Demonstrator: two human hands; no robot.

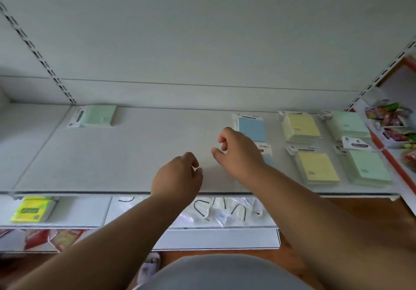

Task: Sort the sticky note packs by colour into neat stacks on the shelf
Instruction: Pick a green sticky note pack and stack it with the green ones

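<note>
On the white shelf (112, 165), sticky note packs lie in groups. A lone green pack (99, 115) sits at the back left. At the right stand a blue pack (251, 128), a second blue one mostly hidden behind my right wrist, two yellow stacks (300, 128) (317, 170) and two green stacks (351, 125) (369, 165). My left hand (177, 178) hovers over the shelf's front middle, fingers loosely curled, holding nothing. My right hand (238, 151) hangs just left of the blue packs, fingers also loosely curled and empty.
A lower shelf holds a bright yellow-green pack (32, 209) at the left and clear bags of hooks (216, 211) in the middle. Colourful packets (391, 118) fill the neighbouring shelf at the right. Slotted uprights run up the back panel on both sides.
</note>
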